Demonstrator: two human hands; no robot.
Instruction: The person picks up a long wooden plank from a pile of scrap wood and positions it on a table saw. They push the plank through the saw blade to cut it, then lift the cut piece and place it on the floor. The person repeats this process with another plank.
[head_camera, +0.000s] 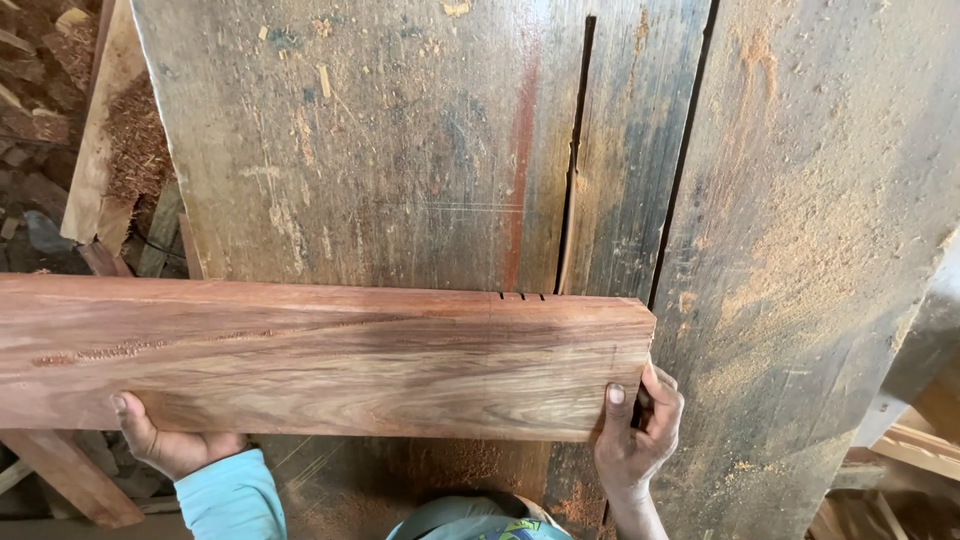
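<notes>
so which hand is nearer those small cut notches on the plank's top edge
Right. The right hand grips the reddish plank's end corner, just below and right of the notches. The left hand holds the lower edge far to their left.

Soft even daylight, sharp focus (faint edge blur), mild shadows, no glare.

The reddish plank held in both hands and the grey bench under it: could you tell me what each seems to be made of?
Reddish plank: seemingly solid hardwood, planed smooth and unvarnished, with flowing red-brown grain and three small notches on its far edge. Grey bench: old weathered timber boards, rough, stained, split by long cracks and dusted with sawdust.
</notes>
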